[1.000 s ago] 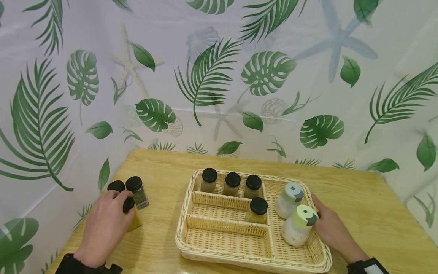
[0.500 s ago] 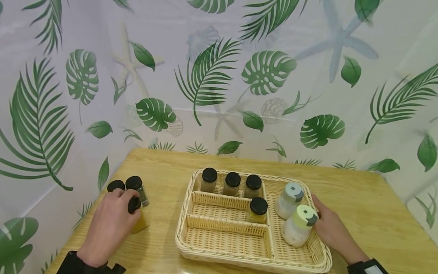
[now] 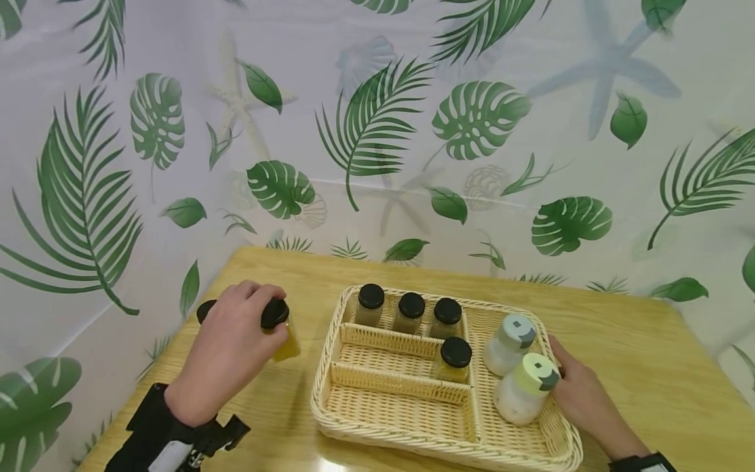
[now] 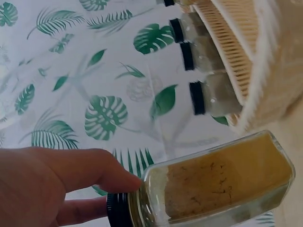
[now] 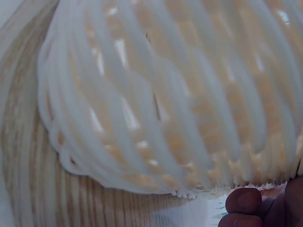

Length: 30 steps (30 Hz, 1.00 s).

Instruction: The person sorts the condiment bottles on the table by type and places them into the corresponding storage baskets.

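My left hand (image 3: 236,341) pinches the black lid of a glass spice jar (image 3: 287,344), which hangs tilted above the table, left of the basket. Seen from the left wrist, the spice jar (image 4: 222,177) holds yellow-brown powder, with thumb and fingers at its lid. A divided wicker basket (image 3: 407,444) stands in front of me, and my right hand (image 3: 586,396) grips its right side. In the right wrist view, curled fingers (image 5: 244,201) show beside the basket's weave (image 5: 165,104). Several black-lidded jars (image 3: 409,316) stand in the back compartment, and one yellow jar (image 3: 452,367) in the middle one.
In the basket's right compartment stand a shaker with a grey-blue lid (image 3: 510,344) and another with a yellow-green lid (image 3: 522,393). A black lid (image 3: 205,311) shows behind my left hand on the wooden table (image 3: 643,367). A leaf-printed cloth (image 3: 377,151) hangs behind.
My left hand has lifted the spice jar and moved it right and away from me, toward the basket. The head view has shifted slightly. My right hand stays at the basket's side.
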Available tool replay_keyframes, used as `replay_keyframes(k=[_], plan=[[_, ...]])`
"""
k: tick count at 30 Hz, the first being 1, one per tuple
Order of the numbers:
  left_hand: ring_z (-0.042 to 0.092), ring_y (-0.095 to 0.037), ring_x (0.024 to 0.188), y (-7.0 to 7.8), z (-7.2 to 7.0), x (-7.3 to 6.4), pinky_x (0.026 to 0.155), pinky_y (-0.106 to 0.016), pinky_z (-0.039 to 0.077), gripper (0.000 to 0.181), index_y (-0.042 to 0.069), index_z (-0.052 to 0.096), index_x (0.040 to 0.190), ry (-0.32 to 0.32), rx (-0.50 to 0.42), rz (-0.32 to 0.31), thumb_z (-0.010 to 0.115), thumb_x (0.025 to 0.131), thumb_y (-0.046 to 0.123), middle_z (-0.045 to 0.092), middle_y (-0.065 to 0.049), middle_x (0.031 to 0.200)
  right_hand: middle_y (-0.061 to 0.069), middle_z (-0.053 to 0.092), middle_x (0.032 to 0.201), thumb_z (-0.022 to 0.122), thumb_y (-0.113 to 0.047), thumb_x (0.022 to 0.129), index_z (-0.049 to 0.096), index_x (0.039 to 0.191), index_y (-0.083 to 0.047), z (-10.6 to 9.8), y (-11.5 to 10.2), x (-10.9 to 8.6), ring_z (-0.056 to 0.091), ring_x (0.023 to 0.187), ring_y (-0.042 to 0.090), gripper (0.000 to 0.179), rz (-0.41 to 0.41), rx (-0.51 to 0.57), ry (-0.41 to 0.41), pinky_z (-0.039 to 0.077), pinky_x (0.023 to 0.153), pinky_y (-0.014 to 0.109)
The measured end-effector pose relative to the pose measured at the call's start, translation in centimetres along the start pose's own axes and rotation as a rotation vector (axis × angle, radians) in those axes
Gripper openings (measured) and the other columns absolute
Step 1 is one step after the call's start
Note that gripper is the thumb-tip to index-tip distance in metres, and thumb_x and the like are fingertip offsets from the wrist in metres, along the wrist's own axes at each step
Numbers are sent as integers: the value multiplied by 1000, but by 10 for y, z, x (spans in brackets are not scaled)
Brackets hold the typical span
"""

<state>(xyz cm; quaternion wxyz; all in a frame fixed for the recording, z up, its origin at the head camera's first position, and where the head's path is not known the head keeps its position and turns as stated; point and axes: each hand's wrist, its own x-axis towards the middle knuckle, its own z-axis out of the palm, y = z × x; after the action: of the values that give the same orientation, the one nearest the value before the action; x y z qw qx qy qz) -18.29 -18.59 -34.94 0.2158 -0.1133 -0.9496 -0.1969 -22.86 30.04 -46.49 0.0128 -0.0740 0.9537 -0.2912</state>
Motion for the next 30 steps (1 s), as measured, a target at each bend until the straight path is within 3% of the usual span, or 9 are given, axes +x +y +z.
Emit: replay_keyframes(k=[6, 10, 16, 25, 30], plan=[[50, -25, 87, 26, 4, 21, 70, -43, 49, 33, 7, 66, 107, -2, -30, 117, 72, 75, 15, 57, -10, 98, 42, 42, 128, 41, -8, 94, 12, 150, 4, -6, 4, -5, 37, 116, 52, 64, 1, 6, 8, 35, 89, 68], [49, -22, 88, 37, 8, 29, 70, -39, 48, 33, 7, 66, 108, -28, -28, 171, 71, 76, 15, 57, -8, 97, 38, 53, 119, 42, -9, 94, 14, 151, 1, -2, 5, -6, 47, 108, 45, 64, 11, 18, 9, 41, 85, 64], [45, -17, 82, 49, 16, 37, 66, -33, 45, 35, 9, 66, 113, -116, -36, 186, 69, 79, 15, 54, -4, 93, 34, 60, 110, 42, -16, 97, 13, 151, -1, 2, 5, -4, 54, 100, 37, 63, 32, 19, 2, 44, 81, 60], [45, -12, 77, 56, 35, 44, 62, -25, 46, 30, 10, 68, 107, -201, -42, 221, 68, 77, 15, 54, -1, 89, 36, 59, 112, 43, -16, 96, 14, 151, -1, 1, 1, -3, 53, 102, 41, 64, 21, 18, 10, 43, 83, 63], [45, -14, 80, 58, 45, 45, 64, -28, 47, 31, 9, 66, 109, -270, -23, 227, 68, 79, 17, 52, -2, 91, 35, 60, 111, 45, -15, 94, 15, 152, -2, 3, 0, -1, 54, 100, 40, 66, 18, 18, 12, 43, 82, 62]])
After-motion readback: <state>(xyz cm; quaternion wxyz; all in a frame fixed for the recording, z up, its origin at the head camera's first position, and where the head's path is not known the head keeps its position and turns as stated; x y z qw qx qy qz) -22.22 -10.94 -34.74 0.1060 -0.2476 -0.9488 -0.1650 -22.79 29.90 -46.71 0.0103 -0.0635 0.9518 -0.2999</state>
